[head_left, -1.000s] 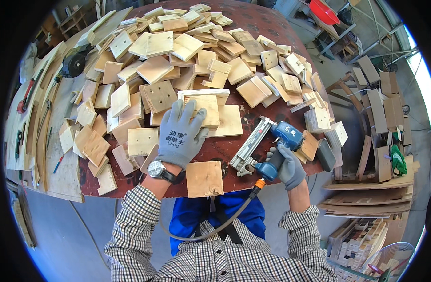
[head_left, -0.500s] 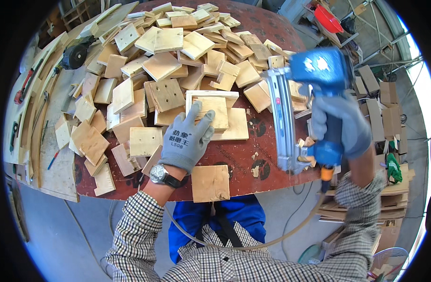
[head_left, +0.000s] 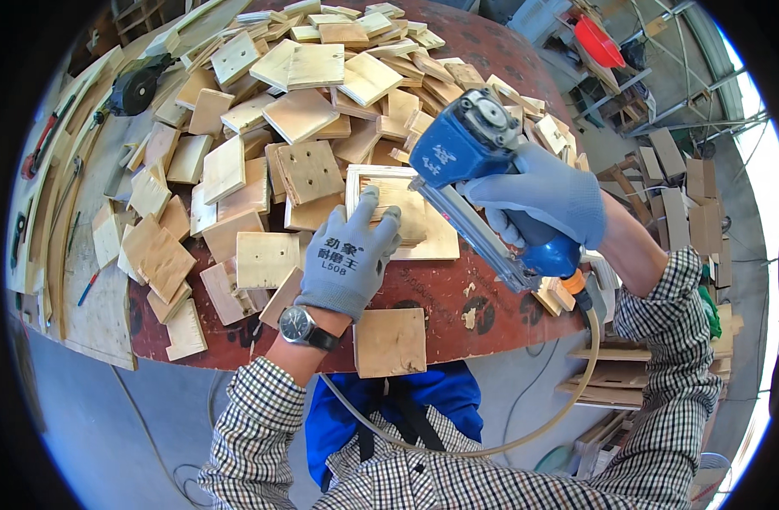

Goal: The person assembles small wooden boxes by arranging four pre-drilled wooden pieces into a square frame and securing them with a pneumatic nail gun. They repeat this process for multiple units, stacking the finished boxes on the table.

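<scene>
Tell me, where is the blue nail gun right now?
In the head view, the blue nail gun is right of centre, gripped in the gloved right hand above the wooden frame, which the left hand presses onto the red table.

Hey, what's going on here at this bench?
A person in grey gloves is working at a round reddish table piled with small plywood squares. The left hand presses flat on a small wooden frame piece lying on a plywood panel. The right hand grips a blue pneumatic nail gun, held above that piece with its nose angled down toward it. An air hose trails from the gun's handle.
</scene>
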